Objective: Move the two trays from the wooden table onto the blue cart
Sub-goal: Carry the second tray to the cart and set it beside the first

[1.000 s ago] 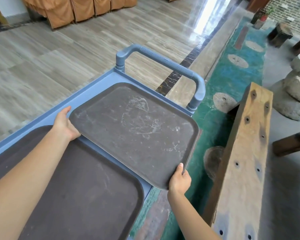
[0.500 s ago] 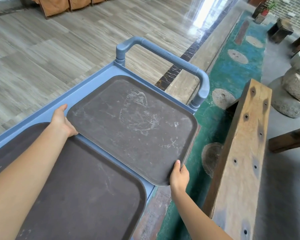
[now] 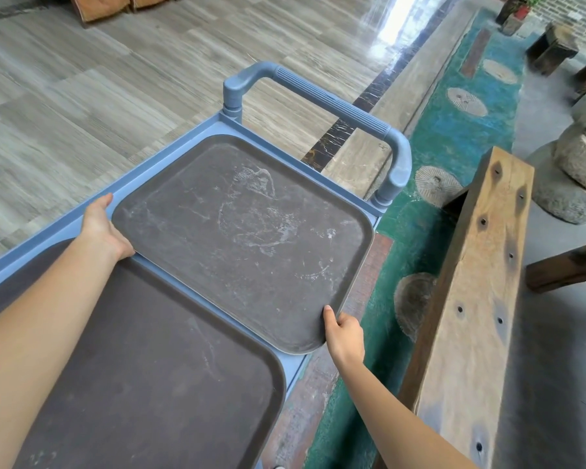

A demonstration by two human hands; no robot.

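A scuffed dark brown tray [image 3: 244,238] sits low over the far end of the blue cart [image 3: 170,154], just below the cart's handle [image 3: 322,99]. My left hand [image 3: 104,231] grips its near-left corner and my right hand [image 3: 344,335] grips its near-right corner, which hangs a little past the cart's right edge. A second dark brown tray [image 3: 156,384] lies flat on the near part of the cart, partly under my left forearm.
A long wooden beam [image 3: 477,299] runs along the right, close to my right arm. Green painted floor with round stone discs [image 3: 437,186] lies between cart and beam. Stone millstones [image 3: 582,164] stand at far right. Wood-look floor spreads to the left.
The tray in both hands has moved further onto the cart towards the handle and dropped lower. Both hands have stayed on its near corners.
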